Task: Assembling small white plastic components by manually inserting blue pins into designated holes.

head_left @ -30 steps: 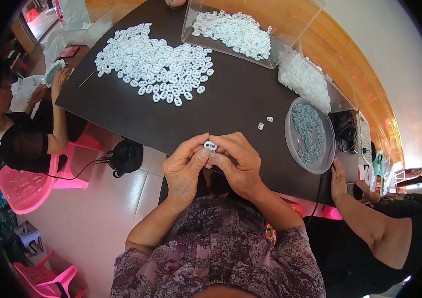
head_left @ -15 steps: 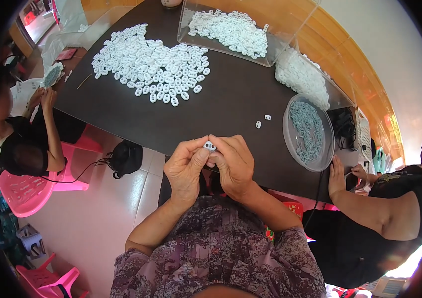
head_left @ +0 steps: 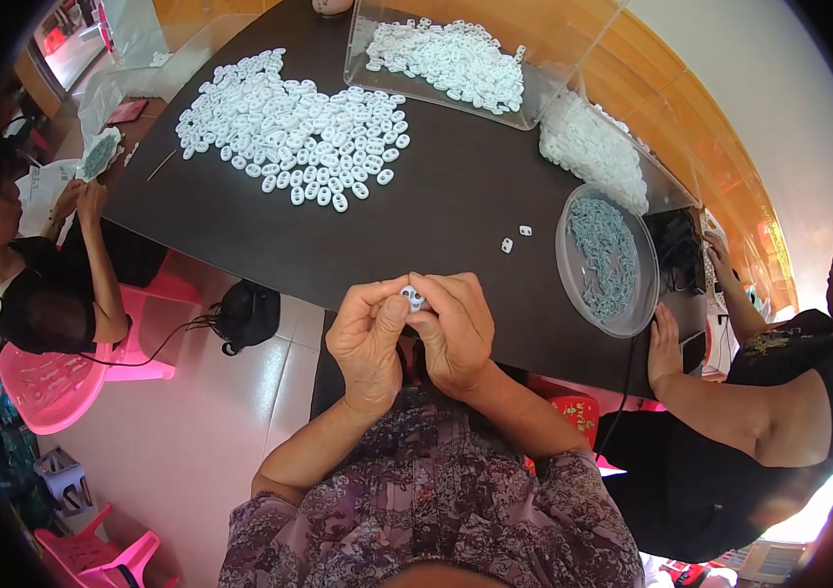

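Note:
A small white two-hole plastic piece [head_left: 412, 298] is pinched between the fingertips of both hands, just off the table's near edge. My left hand [head_left: 367, 341] grips it from the left, thumb against its near side. My right hand [head_left: 455, 331] closes on it from the right, fingers curled. Two similar white pieces [head_left: 507, 245] lie on the dark table, to the right beyond my hands. Farther off to the left spreads a big heap of white two-hole oval pieces [head_left: 303, 132]. To the right stands a round clear tub [head_left: 647, 294] with many small grey-blue parts in it.
A clear bin [head_left: 534, 113] with white pieces stands at the back, beside a clear bag of white pieces [head_left: 591, 147]. A thin stick [head_left: 161, 165] lies by the heap. One person [head_left: 53, 284] sits at left, another [head_left: 779, 392] at right with a hand beside the tub.
The white piece has tilted slightly between my fingertips, and both hands keep hold of it. At right, the other person's far hand has moved up and away along the table's side.

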Demonstrator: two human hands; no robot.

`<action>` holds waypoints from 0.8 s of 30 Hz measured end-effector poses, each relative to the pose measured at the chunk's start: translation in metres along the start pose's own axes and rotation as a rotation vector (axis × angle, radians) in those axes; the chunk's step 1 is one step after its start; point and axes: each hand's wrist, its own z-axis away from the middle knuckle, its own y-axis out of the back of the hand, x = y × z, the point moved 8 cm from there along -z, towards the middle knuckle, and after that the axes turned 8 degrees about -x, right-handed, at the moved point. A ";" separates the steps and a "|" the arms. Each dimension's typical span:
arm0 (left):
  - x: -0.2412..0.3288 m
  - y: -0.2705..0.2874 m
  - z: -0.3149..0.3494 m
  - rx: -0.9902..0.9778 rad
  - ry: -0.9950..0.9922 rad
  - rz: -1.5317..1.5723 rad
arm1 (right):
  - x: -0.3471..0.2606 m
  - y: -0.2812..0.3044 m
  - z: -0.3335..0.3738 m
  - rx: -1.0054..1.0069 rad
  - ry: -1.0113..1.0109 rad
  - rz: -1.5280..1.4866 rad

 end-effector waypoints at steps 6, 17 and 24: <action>0.003 -0.005 0.003 0.002 -0.002 -0.009 | 0.001 0.004 0.002 0.050 -0.028 -0.039; 0.001 -0.005 0.006 0.037 0.002 -0.058 | -0.001 0.003 0.005 0.127 0.006 -0.052; -0.003 -0.011 0.004 -0.024 -0.025 -0.107 | 0.004 0.011 0.009 0.195 0.000 -0.042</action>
